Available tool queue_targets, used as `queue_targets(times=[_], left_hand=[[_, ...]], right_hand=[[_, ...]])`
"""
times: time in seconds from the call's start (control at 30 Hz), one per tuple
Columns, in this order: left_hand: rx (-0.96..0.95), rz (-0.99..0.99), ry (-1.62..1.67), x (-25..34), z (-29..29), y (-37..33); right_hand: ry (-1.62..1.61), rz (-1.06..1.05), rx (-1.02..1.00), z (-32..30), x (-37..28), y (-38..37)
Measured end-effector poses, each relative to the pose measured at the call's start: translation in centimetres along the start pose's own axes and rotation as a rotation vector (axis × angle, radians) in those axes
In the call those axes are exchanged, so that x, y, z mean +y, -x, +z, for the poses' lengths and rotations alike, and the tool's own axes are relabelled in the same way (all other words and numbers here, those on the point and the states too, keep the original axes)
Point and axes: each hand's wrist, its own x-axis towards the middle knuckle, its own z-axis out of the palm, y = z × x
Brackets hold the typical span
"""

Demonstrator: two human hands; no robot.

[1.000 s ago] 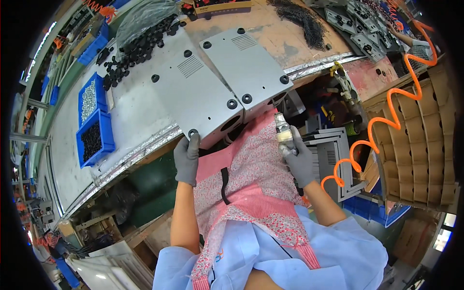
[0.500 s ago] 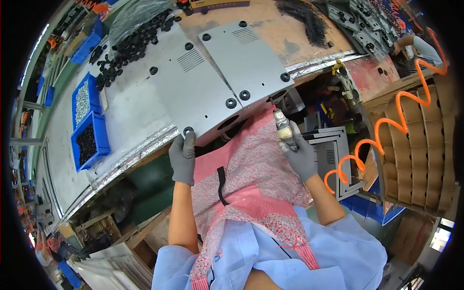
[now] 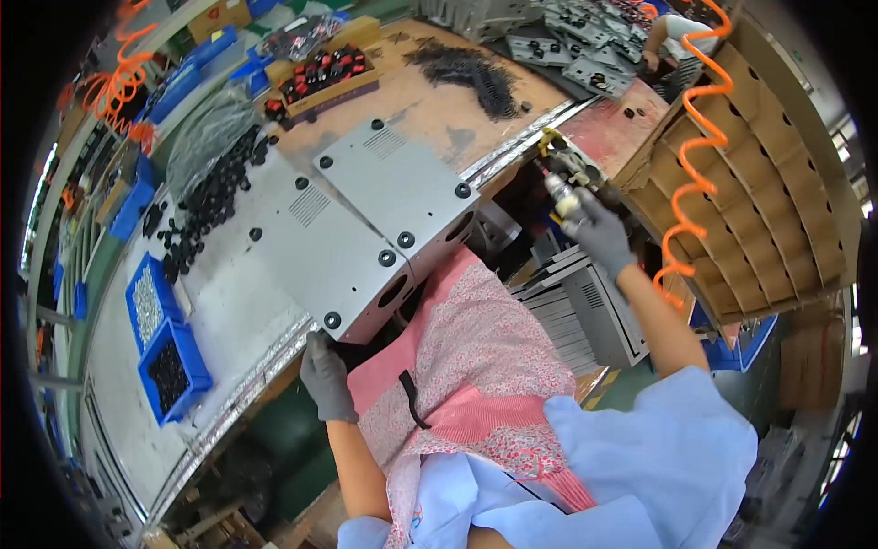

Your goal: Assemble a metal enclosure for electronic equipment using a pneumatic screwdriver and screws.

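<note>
Two grey metal housings lie side by side on the workbench, each with black round feet at its corners: the nearer one [image 3: 315, 252] and the farther one [image 3: 402, 188]. My left hand [image 3: 325, 380], in a grey glove, grips the near lower corner of the nearer housing at the bench edge. My right hand [image 3: 594, 229], also gloved, is raised to the right of the bench and holds a pneumatic screwdriver [image 3: 560, 188]. An orange coiled air hose [image 3: 695, 183] runs up from near that hand.
Loose black rubber feet [image 3: 206, 206] are heaped on the bench to the left. Two blue bins [image 3: 160, 343] hold screws and small black parts. Cardboard dividers [image 3: 759, 210] stand at right; stacked grey housings [image 3: 585, 306] sit below the bench. Another person's arm [image 3: 663, 32] works at top right.
My right hand has lifted the screwdriver up and to the right, away from my apron. My left hand stays on the housing's corner. My view has shifted lower along the bench.
</note>
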Motion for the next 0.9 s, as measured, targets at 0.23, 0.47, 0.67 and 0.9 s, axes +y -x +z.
queue_targets(times=[0.23, 0.47, 0.67, 0.9], left_hand=[[-0.039, 0.030, 0.054, 0.3, -1.5, 0.6], [0.069, -0.050, 0.169, 2.7, -3.9, 1.8], [0.001, -0.200, 0.754, 5.1, -7.3, 0.4], [0.007, 0.206, 0.948, 10.9, -11.3, -5.9]], right_hand=[[0.780, 0.077, -0.125, -7.8, -2.4, -8.5], [1.232, -0.425, -0.144, -4.2, -5.0, -16.8], [1.134, -0.983, 0.076, 1.2, -7.5, -17.0], [0.369, -0.892, -0.090, 13.1, -6.5, -11.2]])
